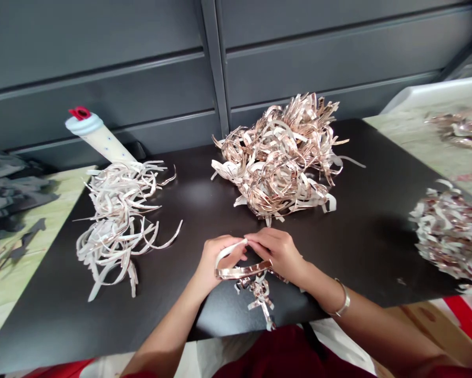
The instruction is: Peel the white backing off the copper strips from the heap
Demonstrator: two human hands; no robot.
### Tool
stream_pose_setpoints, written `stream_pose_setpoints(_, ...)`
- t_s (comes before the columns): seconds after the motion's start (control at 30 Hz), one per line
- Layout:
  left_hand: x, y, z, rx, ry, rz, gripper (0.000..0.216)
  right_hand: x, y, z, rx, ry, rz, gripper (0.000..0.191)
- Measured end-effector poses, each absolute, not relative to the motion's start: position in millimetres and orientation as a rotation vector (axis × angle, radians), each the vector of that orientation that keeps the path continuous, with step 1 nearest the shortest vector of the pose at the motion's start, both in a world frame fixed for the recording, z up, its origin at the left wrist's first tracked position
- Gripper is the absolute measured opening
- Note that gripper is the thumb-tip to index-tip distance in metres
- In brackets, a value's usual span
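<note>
My left hand (220, 258) and my right hand (275, 253) meet over a dark tabletop (188, 194), both pinching a looped strip of copper-coloured foil with a white back (239, 272). A small foil tangle (257, 296) hangs from the loop, resting near the table's front edge. Beyond my hands lies a large heap of curled copper foil strips (275, 157). To the left is a looser heap of whitish strips (117, 220). Its end touches a white tube with a pale blue collar and red cap (97, 135), which lies tilted.
A thin metal bangle (343, 300) circles my right wrist. Another heap of mixed strips (452, 236) lies at the right table edge, and more foil (460, 126) sits on a pale board behind it. Dark crumpled material (11, 199) lies at left. A grey panelled wall (102, 63) stands behind.
</note>
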State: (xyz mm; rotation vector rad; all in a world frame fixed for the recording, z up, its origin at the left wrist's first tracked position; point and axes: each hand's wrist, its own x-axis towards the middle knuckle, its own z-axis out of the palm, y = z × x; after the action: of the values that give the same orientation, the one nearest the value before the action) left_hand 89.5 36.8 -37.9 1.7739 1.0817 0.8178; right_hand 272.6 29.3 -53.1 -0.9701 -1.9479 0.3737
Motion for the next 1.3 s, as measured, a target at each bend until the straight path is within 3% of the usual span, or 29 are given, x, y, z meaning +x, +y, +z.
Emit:
stream_pose_setpoints(0.7, 102, 26, -34, 2.049, 1.172, 0.751, 0.034, 269, 28, -54, -1.11, -2.074, 0.333, 0.03)
stream_pose_setpoints(0.93, 103, 27, -33, 1.938, 1.244, 0.801, 0.029, 275, 33, -53, -1.035, -1.963, 0.537, 0.026)
stream_pose_setpoints(1.3, 107, 23, -31, 2.147, 1.206, 0.733, 0.029, 274, 31, -52, -1.096, -2.094, 0.447, 0.027)
